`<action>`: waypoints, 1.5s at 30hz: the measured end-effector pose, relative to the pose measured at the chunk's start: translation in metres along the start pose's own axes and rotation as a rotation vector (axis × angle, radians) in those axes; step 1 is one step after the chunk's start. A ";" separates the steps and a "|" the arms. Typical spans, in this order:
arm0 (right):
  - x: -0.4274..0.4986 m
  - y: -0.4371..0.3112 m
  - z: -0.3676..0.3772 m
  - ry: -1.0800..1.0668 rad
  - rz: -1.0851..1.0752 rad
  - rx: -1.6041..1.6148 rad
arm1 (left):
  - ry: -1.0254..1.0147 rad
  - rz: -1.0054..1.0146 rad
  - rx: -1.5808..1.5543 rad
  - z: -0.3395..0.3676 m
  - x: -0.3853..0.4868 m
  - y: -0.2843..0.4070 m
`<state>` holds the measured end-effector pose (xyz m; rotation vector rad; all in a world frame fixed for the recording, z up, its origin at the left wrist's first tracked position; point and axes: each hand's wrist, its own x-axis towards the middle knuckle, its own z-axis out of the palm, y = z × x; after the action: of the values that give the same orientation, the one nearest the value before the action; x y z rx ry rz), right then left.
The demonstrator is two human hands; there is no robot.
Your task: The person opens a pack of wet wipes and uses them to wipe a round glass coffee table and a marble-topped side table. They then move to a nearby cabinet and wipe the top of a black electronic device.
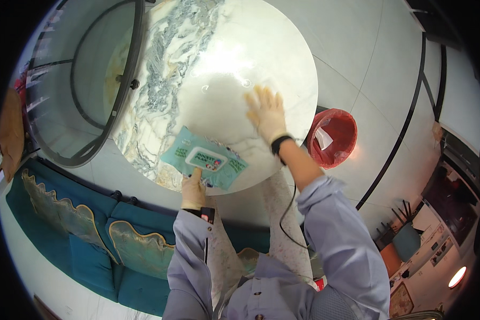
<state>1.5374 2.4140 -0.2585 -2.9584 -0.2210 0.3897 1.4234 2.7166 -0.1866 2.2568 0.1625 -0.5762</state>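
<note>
My left hand, in a pale glove, grips the near edge of a green soft pack of wipes, thumb on top beside its white-rimmed lid. The pack is tilted over the near edge of a round marble table. My right hand, gloved too and slightly blurred, is spread palm down at the table's right half. Its fingers are apart and I see nothing held in it; what may lie under the palm is hidden. A black band circles my right wrist, and a cable hangs down from it.
A red-lined waste bin with white paper inside stands right of the table. At the left a dark-framed glass tabletop overlaps the marble table. A teal sofa with gold-edged covers lies at the lower left. Chairs stand at the far right.
</note>
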 end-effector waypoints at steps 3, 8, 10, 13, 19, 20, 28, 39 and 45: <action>-0.090 -0.015 0.014 -0.261 -0.229 0.029 | 0.011 0.042 0.086 -0.006 0.031 0.001; -0.143 -0.015 -0.002 -0.491 -0.025 0.467 | 0.054 0.160 0.317 -0.023 0.081 0.007; -0.126 -0.021 -0.029 -0.457 0.615 1.780 | 0.222 -0.285 -0.364 -0.021 0.096 0.027; -0.098 -0.035 -0.086 -0.394 0.694 2.807 | 0.231 -0.395 -0.864 -0.035 0.077 0.074; -0.024 -0.115 -0.156 -0.580 0.272 2.838 | -0.190 -0.088 -1.523 -0.098 0.044 0.148; -0.016 -0.130 -0.162 -0.302 0.015 2.260 | -0.174 -0.206 -1.482 -0.111 0.044 0.146; 0.027 -0.262 -0.185 -0.030 -0.583 0.830 | -0.003 -0.358 -1.741 -0.179 0.041 0.048; 0.213 -0.326 -0.126 0.340 -0.254 0.606 | 0.091 -0.335 -1.767 -0.256 -0.002 -0.092; 0.248 -0.436 -0.068 0.280 -0.281 0.236 | 0.197 -0.772 -1.781 -0.267 -0.051 -0.120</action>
<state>1.7380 2.8726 -0.1820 -2.6571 -0.5080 -0.0335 1.4375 2.9959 -0.0873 0.4265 1.1349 -0.2838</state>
